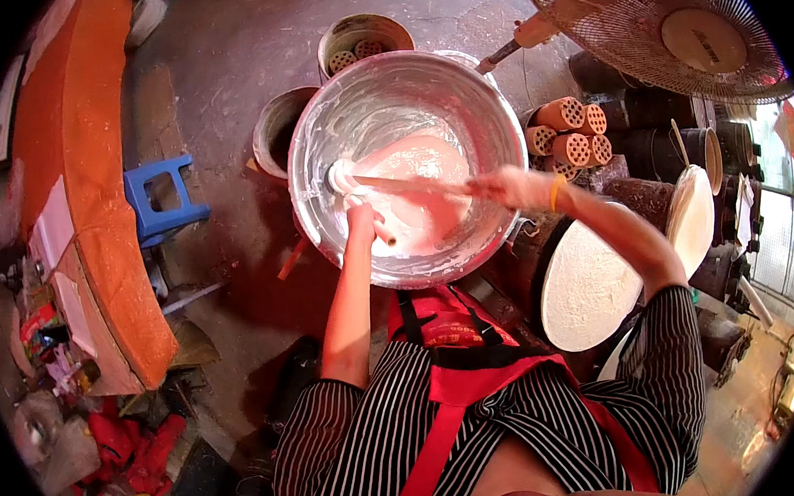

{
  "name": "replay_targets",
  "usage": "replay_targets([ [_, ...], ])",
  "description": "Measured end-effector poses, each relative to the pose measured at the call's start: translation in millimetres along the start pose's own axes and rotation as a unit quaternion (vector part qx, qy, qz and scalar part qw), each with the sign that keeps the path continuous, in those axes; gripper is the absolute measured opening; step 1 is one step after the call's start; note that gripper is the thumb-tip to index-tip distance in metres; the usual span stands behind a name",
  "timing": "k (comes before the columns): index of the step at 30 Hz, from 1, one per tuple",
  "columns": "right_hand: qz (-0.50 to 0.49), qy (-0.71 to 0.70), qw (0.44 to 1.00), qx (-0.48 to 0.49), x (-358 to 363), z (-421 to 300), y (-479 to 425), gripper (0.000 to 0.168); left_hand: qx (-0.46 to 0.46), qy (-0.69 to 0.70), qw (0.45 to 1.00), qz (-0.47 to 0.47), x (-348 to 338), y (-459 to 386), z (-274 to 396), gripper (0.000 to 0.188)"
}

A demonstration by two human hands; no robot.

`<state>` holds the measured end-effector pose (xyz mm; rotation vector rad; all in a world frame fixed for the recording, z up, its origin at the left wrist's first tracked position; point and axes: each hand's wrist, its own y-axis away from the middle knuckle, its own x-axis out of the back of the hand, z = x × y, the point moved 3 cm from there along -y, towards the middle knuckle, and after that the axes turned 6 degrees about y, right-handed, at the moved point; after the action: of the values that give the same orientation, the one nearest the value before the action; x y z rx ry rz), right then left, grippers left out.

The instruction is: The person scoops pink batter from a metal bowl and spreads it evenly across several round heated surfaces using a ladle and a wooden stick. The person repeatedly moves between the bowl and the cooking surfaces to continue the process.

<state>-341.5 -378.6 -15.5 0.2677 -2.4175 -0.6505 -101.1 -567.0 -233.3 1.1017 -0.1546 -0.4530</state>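
A large metal basin point(306, 216) stands before me, its inner wall smeared with white residue. Pale, glossy paste point(425, 157) lies in its bottom, tinted pink by the light. My left hand point(361, 217) grips a short wooden stick point(387, 235), whose near end pokes out below my fingers. A white lump of paste point(341, 175) sits just beyond that hand, around what looks like the stick's far end. My right hand point(512, 188), slightly blurred, reaches over the basin's right side, closed on a long wooden stick point(410, 184). The long stick's tip meets the white lump.
Behind the basin are a bucket point(329, 30) with honeycomb briquettes and a second bucket point(271, 133). More briquettes point(571, 145) are stacked at right, under a fan point(663, 27). White-topped round lids point(590, 284) flank my right arm. A blue stool point(164, 225) stands by an orange-covered table point(102, 164).
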Motion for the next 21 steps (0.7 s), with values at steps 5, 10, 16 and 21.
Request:
replay_targets([
  [5,0.106,-0.218,0.937,-0.25,-93.0,-68.5,161.4,0.047,-0.045,-0.188,0.98,-0.045,-39.7,151.1,7.9,0.027],
  [10,0.308,-0.422,0.786,-0.33,-197.5,-94.7,233.1,0.041,-0.13,-0.375,0.899,-0.187,-107.0,193.3,15.5,0.036],
  [16,0.338,-0.592,0.646,-0.345,-193.3,-66.9,168.9,0.042,-0.523,-0.566,0.628,-0.107,-170.9,93.4,78.3,0.022],
  [21,0.279,-0.583,0.676,-0.353,-187.4,-45.3,127.9,0.045,-0.433,-0.635,0.639,0.039,-112.9,-15.8,56.1,0.021],
])
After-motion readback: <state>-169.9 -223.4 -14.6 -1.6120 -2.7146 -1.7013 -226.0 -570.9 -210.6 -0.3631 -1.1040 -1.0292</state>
